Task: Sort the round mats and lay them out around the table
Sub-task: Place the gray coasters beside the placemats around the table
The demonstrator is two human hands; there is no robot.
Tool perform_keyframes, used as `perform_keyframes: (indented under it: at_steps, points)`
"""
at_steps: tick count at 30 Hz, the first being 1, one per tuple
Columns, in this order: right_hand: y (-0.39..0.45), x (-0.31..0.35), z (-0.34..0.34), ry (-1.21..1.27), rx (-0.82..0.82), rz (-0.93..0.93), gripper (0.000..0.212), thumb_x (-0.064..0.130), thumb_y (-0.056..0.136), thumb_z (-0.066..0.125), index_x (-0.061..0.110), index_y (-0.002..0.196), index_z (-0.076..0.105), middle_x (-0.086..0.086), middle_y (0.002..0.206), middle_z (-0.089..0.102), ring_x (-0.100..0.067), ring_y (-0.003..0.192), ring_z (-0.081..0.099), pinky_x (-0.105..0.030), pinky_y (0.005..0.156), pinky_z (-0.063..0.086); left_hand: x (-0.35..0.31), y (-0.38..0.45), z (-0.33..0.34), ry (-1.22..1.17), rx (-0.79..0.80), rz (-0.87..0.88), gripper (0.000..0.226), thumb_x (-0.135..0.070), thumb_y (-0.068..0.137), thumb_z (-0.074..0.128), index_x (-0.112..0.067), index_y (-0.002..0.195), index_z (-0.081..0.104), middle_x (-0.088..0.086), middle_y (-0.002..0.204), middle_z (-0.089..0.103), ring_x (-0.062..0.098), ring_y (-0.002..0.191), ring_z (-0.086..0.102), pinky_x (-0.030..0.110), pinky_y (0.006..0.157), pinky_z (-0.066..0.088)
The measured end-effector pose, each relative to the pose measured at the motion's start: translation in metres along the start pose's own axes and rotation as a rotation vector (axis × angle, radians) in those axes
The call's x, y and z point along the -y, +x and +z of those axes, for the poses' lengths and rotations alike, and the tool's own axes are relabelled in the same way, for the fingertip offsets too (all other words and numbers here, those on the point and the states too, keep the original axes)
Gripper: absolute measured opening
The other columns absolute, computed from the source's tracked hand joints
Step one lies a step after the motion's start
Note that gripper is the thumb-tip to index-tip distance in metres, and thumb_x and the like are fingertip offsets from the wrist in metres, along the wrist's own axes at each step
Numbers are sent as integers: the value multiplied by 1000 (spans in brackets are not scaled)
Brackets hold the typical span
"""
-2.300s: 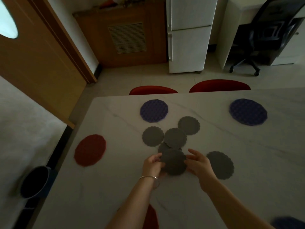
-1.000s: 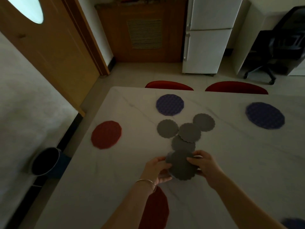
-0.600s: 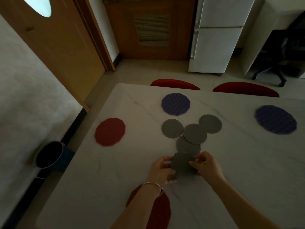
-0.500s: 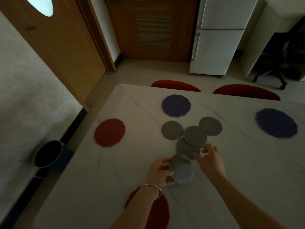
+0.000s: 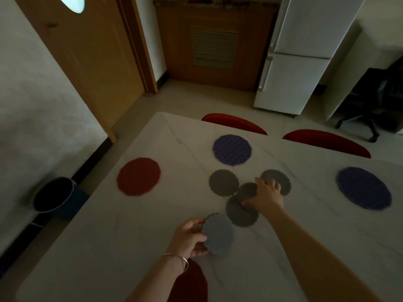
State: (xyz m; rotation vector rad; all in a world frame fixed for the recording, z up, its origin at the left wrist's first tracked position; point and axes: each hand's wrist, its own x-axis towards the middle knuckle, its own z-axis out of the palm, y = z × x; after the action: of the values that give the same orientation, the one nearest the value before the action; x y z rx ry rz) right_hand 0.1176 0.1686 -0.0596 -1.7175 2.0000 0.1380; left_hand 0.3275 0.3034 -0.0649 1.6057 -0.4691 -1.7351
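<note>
Left hand (image 5: 189,236) grips a small grey mat (image 5: 218,235) by its left rim, thumb on top, fingers curled under. The mat is tilted, with a scalloped edge and matte face; whether it is one mat or a stack, I can't tell. Thin metal bangle (image 5: 178,258) on that wrist.

Right hand (image 5: 265,196) reaches into the grey cluster mid-table. Thumb and fingers pinch the rim of the middle grey mat (image 5: 247,191), which overlaps the near grey mat (image 5: 239,212) lying flat below it. Fingertips also cover part of the far-right grey mat (image 5: 277,180). The left grey mat (image 5: 223,182) lies flat, just beside the middle one, apparently not overlapping. All the grey ones are small, round, scallop-edged and dull.

Bigger mats, round with a woven or dimpled texture:
- purple mat (image 5: 232,149) at the far edge, by a red chair back (image 5: 234,123)
- second purple mat (image 5: 363,188) at right, near the other red chair back (image 5: 327,142)
- red mat (image 5: 139,176) near the left edge
- dark red mat (image 5: 192,282) at the near edge, partly under the left forearm

Table (image 5: 109,247) is a pale, smooth slab with faint marble veining and rounded corners.

Background: white fridge (image 5: 305,53), wooden door (image 5: 87,51), dark round bucket (image 5: 53,194) on the floor left of the table.
</note>
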Motion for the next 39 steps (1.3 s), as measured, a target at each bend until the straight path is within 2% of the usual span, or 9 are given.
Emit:
perform_keyframes:
  at_steps: [5, 9, 13, 21, 24, 28, 32, 34, 39]
  points:
    - [-3, -4, 0, 67, 2, 85, 104, 53, 54, 83, 14, 138, 35, -18, 141, 33, -38, 131, 32, -50, 100, 42, -2, 0, 0, -5, -14, 3, 38, 13, 81, 52, -19, 100, 62, 3, 94, 66, 20, 78, 64, 30, 51, 56]
    - [-17, -12, -2, 376, -66, 42, 48, 31, 77, 72, 12, 118, 56, -13, 116, 55, -26, 92, 56, -31, 71, 47, -2, 1, -2, 5, -19, -5, 39, 12, 83, 52, -17, 107, 59, 6, 100, 64, 24, 83, 64, 33, 57, 56]
    - [-51, -19, -4, 990, 83, 165, 12, 16, 83, 69, 17, 91, 61, -12, 94, 62, -22, 74, 60, -27, 59, 48, -3, 1, 2, -13, -31, -41, 34, 8, 84, 53, -21, 101, 60, 6, 95, 65, 23, 81, 64, 34, 60, 54]
    - [-111, 12, 37, 1189, 256, 212, 17, 10, 88, 61, 13, 103, 53, -12, 103, 59, -25, 82, 60, -39, 68, 56, -4, -1, 4, -111, -48, -112, 16, -25, 86, 59, -13, 88, 69, 15, 85, 71, 34, 81, 65, 36, 61, 52]
    - [-115, 21, 47, 1207, 240, 190, 11, 12, 88, 62, 14, 96, 54, -10, 98, 61, -23, 79, 62, -34, 62, 57, -4, -3, 4, -90, -4, -80, 9, -18, 86, 61, -17, 94, 66, 13, 90, 69, 34, 82, 65, 35, 61, 53]
    - [-115, 24, 61, 1103, 142, 119, 12, 16, 85, 66, 20, 84, 55, -10, 91, 64, -23, 78, 63, -38, 65, 57, -5, -5, 7, -10, 30, 10, 34, 11, 80, 58, -14, 103, 59, 6, 93, 65, 28, 74, 65, 35, 54, 56]
    - [-109, 15, 65, 530, -93, -68, 23, 40, 79, 68, 28, 89, 51, 4, 88, 59, -11, 73, 56, -22, 54, 42, -3, -7, 9, 9, 37, 43, 40, 20, 80, 49, -8, 109, 53, 8, 89, 62, 27, 68, 62, 29, 45, 56]
    - [-102, 10, 59, 366, -175, -83, 31, 49, 78, 64, 29, 100, 54, 4, 99, 55, -18, 84, 58, -26, 59, 40, -3, -8, 8, 24, 38, 58, 38, 18, 81, 50, -9, 109, 53, 9, 89, 61, 27, 70, 62, 28, 46, 56]
    - [-63, 4, 35, 216, -206, -71, 52, 33, 85, 61, 25, 133, 45, -6, 132, 43, -26, 124, 39, -38, 86, 49, -4, -4, 2, 20, 23, 53, 38, 14, 81, 52, -11, 110, 55, 9, 98, 60, 27, 80, 62, 36, 60, 57]
